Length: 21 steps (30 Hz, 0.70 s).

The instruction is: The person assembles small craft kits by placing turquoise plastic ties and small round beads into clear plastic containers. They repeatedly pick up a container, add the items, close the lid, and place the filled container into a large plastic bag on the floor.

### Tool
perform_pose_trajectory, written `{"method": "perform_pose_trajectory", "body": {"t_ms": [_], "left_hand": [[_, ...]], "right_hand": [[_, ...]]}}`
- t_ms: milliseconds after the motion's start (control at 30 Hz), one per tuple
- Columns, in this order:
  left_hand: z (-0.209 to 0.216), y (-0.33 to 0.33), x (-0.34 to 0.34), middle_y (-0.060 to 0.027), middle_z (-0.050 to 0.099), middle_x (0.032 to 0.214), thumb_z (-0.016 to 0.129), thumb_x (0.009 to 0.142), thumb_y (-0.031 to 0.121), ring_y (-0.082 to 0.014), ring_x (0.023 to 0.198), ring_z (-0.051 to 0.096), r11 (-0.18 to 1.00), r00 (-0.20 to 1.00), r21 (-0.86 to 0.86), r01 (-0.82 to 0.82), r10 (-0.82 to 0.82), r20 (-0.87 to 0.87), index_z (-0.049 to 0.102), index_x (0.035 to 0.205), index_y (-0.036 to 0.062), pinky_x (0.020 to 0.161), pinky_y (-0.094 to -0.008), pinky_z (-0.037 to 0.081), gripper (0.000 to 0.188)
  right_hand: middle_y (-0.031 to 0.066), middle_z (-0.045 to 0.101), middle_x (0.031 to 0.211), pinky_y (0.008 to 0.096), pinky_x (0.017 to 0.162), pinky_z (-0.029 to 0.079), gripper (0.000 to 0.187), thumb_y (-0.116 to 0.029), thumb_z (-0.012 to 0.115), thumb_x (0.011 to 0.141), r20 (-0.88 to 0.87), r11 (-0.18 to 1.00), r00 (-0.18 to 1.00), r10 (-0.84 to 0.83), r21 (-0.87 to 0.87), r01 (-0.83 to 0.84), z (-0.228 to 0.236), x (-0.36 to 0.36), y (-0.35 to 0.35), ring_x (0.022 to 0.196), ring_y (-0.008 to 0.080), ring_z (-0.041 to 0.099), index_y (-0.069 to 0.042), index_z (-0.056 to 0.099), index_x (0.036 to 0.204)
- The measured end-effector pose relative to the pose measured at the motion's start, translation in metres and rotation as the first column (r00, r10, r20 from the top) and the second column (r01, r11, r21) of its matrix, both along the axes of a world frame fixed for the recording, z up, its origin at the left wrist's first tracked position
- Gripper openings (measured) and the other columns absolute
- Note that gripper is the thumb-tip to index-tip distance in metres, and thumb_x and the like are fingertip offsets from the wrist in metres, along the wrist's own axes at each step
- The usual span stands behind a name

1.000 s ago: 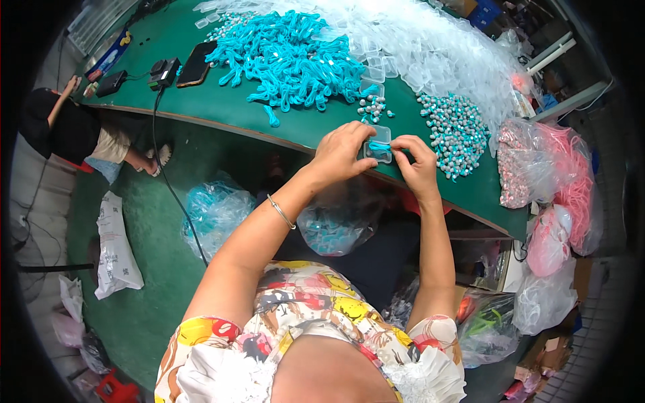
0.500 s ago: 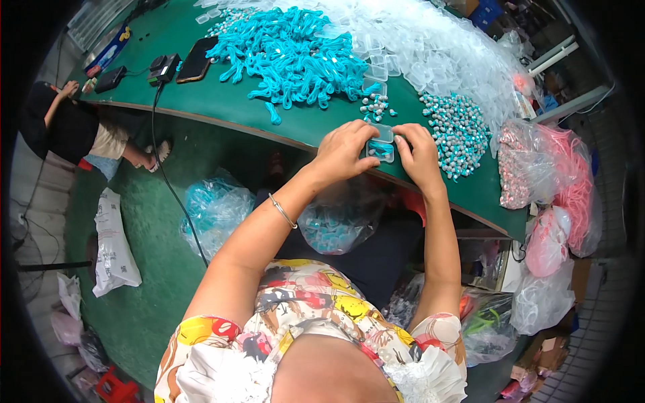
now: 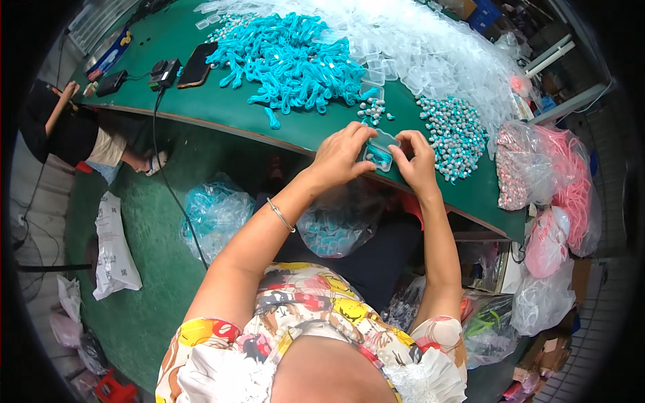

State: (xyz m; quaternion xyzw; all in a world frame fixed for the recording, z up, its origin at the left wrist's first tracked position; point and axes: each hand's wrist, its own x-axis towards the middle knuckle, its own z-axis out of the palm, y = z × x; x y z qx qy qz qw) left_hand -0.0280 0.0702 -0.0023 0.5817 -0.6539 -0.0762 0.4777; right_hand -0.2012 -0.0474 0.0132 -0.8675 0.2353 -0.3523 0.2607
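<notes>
Between my hands, at the table's near edge, is a small clear plastic case (image 3: 376,161) with its lid (image 3: 383,139) raised and tilted. Some turquoise cord lies inside it. My left hand (image 3: 338,153) grips the case's left side, thumb at the near corner and fingers at the far one. On the other side, my right hand (image 3: 418,163) pinches the case and lid with bent fingers and thumb. Just beyond sits a little cluster of grey-and-turquoise plugs (image 3: 371,110). A larger heap of such plugs (image 3: 457,134) lies right of my right hand.
A big pile of turquoise cord bundles (image 3: 289,64) covers the green table (image 3: 201,101), with a heap of clear cases (image 3: 437,50) behind. A phone (image 3: 197,65) and black cable (image 3: 157,127) are left. Bags of pink cords (image 3: 571,188) hang right. Another person (image 3: 67,127) sits far left.
The case's lid has swung up from lying back to a tilted position. My right thumb and fingers have shifted inward around it, while the left hand has barely moved.
</notes>
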Motion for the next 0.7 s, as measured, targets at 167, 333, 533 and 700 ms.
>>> {"method": "perform_pose_trajectory", "body": {"t_ms": [167,333,533,700], "left_hand": [[-0.004,-0.001,0.0,-0.0117,0.058,0.107,0.084,0.067,0.02,-0.0344,0.1,0.058,0.999,0.999,-0.031,-0.017,0.018,0.027,0.056,0.114,0.0081,0.082,-0.044,0.048,0.056],[-0.009,0.005,-0.007,-0.0097,0.061,0.105,0.083,0.069,0.027,-0.0317,0.096,0.058,0.98,0.971,-0.074,-0.185,0.194,0.14,0.06,0.109,0.0082,0.082,-0.0421,0.046,0.05],[-0.009,0.009,-0.013,-0.0061,0.064,0.096,0.082,0.071,0.029,-0.029,0.091,0.058,0.975,0.96,-0.049,-0.215,0.22,0.176,0.066,0.1,0.0082,0.078,-0.0409,0.045,0.039],[-0.011,0.013,-0.018,-0.0061,0.063,0.095,0.079,0.074,0.025,-0.0278,0.089,0.058,0.972,0.944,-0.105,-0.209,0.228,0.24,0.066,0.101,0.008,0.076,-0.0408,0.045,0.034]], "right_hand": [[0.0089,0.059,0.091,0.0303,0.061,0.048,0.03,-0.001,0.076,0.074,0.088,0.996,0.996,0.011,-0.086,-0.004,-0.005,-0.003,0.012,0.067,0.0182,0.058,-0.003,0.059,0.098],[0.0094,0.06,0.092,0.0323,0.06,0.048,0.028,0.002,0.073,0.076,0.146,0.992,0.989,-0.013,-0.12,0.031,-0.016,-0.001,0.018,0.067,0.0206,0.057,-0.003,0.058,0.098],[0.0116,0.061,0.092,0.0351,0.063,0.05,0.027,0.003,0.072,0.076,0.14,0.992,0.99,-0.029,-0.121,0.046,-0.016,0.0,0.022,0.072,0.0254,0.061,-0.004,0.058,0.098],[0.0146,0.062,0.092,0.0416,0.07,0.051,0.022,0.003,0.07,0.076,0.136,0.969,0.991,-0.003,-0.244,0.036,-0.021,-0.002,0.022,0.082,0.0339,0.063,-0.003,0.059,0.095]]}}
